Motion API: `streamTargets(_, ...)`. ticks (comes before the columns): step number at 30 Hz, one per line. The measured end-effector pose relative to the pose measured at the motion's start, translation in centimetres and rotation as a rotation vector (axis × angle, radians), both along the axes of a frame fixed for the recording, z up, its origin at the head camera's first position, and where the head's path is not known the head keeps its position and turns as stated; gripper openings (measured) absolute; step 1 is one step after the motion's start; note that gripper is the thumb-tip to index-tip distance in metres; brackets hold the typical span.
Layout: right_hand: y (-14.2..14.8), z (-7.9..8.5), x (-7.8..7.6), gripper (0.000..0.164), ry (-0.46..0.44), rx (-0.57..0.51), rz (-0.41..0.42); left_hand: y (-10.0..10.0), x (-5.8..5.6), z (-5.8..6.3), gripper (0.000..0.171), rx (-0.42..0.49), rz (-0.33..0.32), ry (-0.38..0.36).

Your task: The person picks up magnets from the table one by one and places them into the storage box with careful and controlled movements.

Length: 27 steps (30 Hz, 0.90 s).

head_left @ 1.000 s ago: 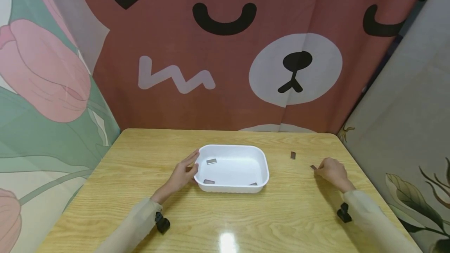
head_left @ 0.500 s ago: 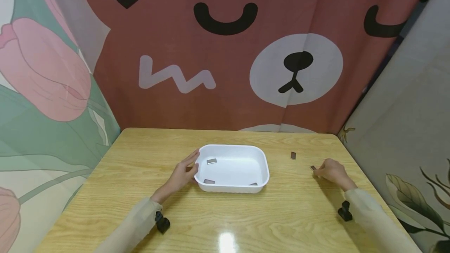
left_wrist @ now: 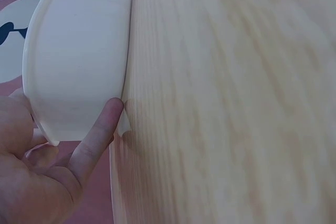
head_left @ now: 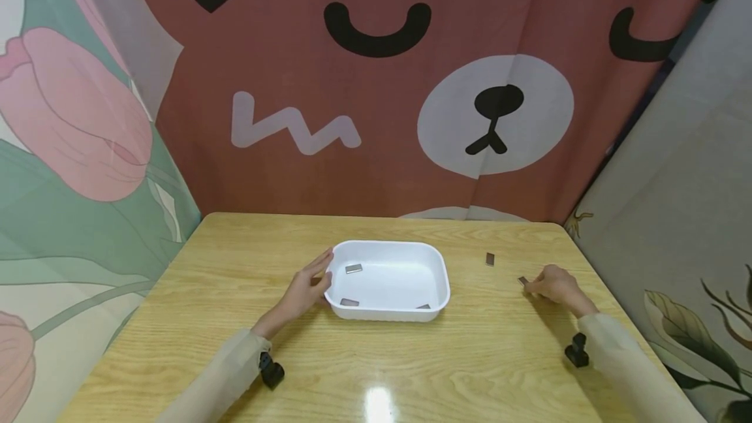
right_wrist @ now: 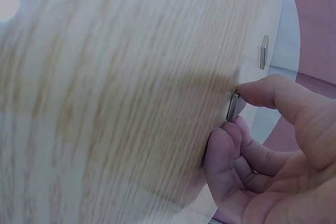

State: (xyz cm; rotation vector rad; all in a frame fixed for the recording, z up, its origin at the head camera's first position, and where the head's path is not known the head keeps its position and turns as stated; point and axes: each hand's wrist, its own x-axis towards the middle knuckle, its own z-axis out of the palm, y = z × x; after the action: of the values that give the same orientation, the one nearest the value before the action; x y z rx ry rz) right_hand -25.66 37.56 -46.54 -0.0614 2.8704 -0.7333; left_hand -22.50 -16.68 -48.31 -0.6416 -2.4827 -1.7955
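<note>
At the left end of a white plastic tray (head_left: 392,315) is my left hand (head_left: 301,292), gripping its wall. In the left wrist view one finger (left_wrist: 100,135) lies along the tray's outer side near the table, while the others sit at the rim. Inside the tray lie three small flat metal blocks, one a silvery block (head_left: 354,269) at the back left. My right hand (head_left: 553,287) rests low over the table at the right. Its thumb and fingertips pinch another small metal block (right_wrist: 232,106) at the tabletop. A dark edge shows below the curled fingers.
Another small metal block (head_left: 490,259) lies on the wooden table (head_left: 376,358) between the tray and my right hand. A hanging cloth (head_left: 376,181) with a bear print stands behind the table's far edge. Patterned cloths flank both sides.
</note>
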Motion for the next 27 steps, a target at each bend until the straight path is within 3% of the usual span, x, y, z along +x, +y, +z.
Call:
streamTargets(6, -0.1, 0.1, 0.1, 0.042, -0.015, -0.011, -0.01, -0.2, -0.4, -0.8, 0.052, 0.016, 0.004, 0.001)
streamTargets(14, 0.2, 0.0, -0.1, 0.043, -0.042, -0.024, -0.029, -0.2, -0.3, -0.5, 0.052, 0.015, 0.003, -0.018)
streamTargets(17, 0.4, -0.1, -0.2, 0.042, -0.042, -0.031, -0.023, 0.0, 0.0, 0.1, 0.051, 0.01, -0.008, -0.012)
streamTargets(23, 0.4, 0.0, 0.1, 0.04, -0.006, -0.018, -0.017, 0.3, 1.4, 2.5, 0.051, 0.002, -0.032, -0.019)
streamTargets(27, 0.2, 0.1, 0.4, 0.035, 0.008, -0.013, -0.032, 0.3, 1.7, 3.1, 0.051, -0.002, -0.033, -0.012)
